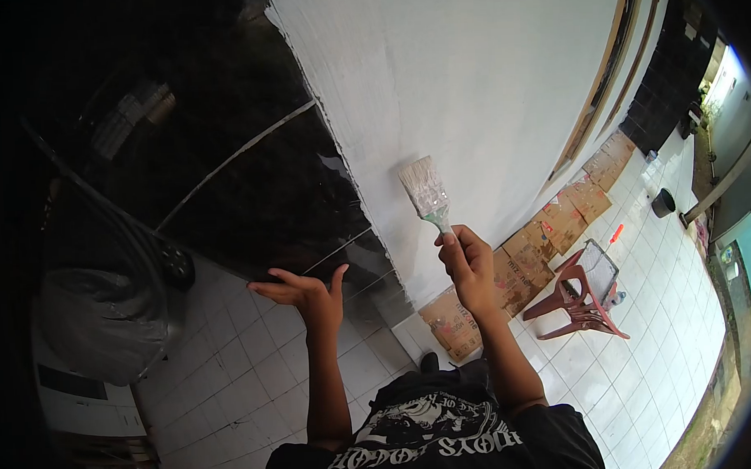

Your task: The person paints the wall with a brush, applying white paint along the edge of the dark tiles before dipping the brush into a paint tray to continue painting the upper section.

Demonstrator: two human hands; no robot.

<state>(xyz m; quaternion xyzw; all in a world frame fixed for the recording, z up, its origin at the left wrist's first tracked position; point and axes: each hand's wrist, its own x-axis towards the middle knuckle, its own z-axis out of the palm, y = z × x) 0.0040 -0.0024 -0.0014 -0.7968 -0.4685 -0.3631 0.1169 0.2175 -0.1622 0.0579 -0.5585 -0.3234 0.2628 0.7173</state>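
Observation:
My right hand (468, 268) is wrapped round the handle of a paintbrush (428, 191). White paint coats its wide bristles and ferrule, and they overlap the white wall (486, 82) in this view. My left hand (307, 296) holds nothing; its fingers and thumb are spread beside the lower part of the glossy black tiles (258, 189). A rough white paint edge runs down where the wall meets these tiles.
Flattened cardboard (517, 271) lines the floor along the wall. On the white floor tiles stands a reddish plastic chair (573, 314) with a paint tray (598, 268). Farther off is a black bucket (662, 202). A covered vehicle (105, 318) is at left.

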